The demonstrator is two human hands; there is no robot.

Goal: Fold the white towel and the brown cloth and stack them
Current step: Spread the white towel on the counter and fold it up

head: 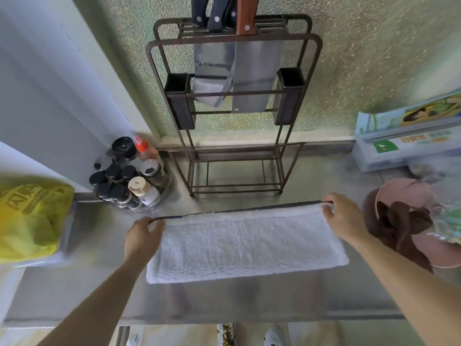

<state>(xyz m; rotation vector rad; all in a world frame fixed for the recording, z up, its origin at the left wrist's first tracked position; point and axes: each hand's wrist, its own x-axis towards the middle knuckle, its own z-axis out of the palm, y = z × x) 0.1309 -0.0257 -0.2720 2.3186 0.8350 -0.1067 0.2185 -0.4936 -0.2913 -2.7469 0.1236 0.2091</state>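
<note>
1. Worktop [249, 300]: steel surface carrying everything listed.
2. White towel [244, 243]: folded strip lying flat on the worktop, in front of the knife rack [232, 101].
3. Brown cloth [399, 226]: crumpled in a pink bowl [409, 191], right of the towel.
4. Left hand [143, 237], right hand [345, 217]: fingers pinched on the towel's far corners.

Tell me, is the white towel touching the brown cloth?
Apart. The head view shows the right forearm between the white towel and the brown cloth.
</note>
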